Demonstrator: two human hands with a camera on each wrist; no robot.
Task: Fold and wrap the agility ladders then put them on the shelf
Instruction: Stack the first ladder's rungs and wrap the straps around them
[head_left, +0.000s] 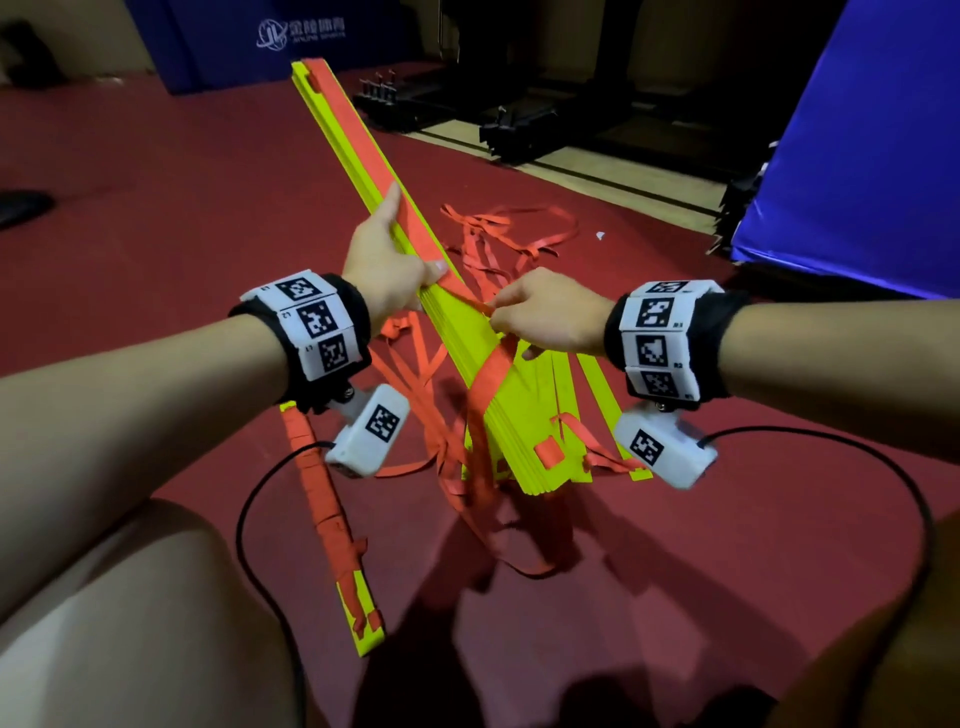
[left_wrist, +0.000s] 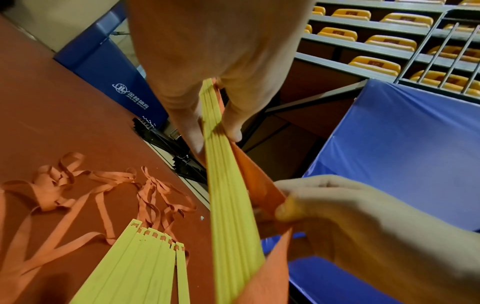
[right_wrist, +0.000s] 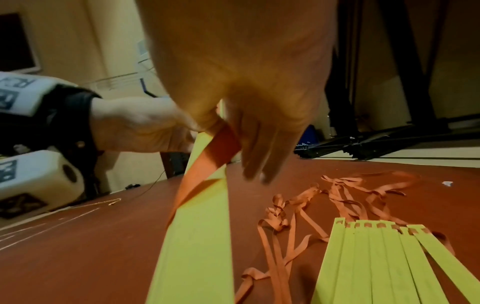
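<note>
A stack of yellow ladder rungs (head_left: 470, 358) slants up off the red floor, with my left hand (head_left: 410, 244) gripping it around the middle. An orange strap (head_left: 488, 384) crosses the stack, and my right hand (head_left: 496, 314) pinches that strap at the stack's edge. The left wrist view shows the stack (left_wrist: 231, 205) edge-on between my left fingers (left_wrist: 231, 123), and the right hand (left_wrist: 298, 205) holding the orange strap (left_wrist: 259, 185). In the right wrist view the strap (right_wrist: 213, 156) runs from my right hand (right_wrist: 233, 127) down across the stack (right_wrist: 202, 236).
More yellow rungs (right_wrist: 389, 267) lie fanned on the floor with tangled orange straps (head_left: 498, 234). A strap-wrapped ladder bundle (head_left: 332, 519) lies at lower left. Blue mats (head_left: 857, 156) stand right and at the back, black metal frames (head_left: 519, 124) behind. Wrist cables trail over the floor.
</note>
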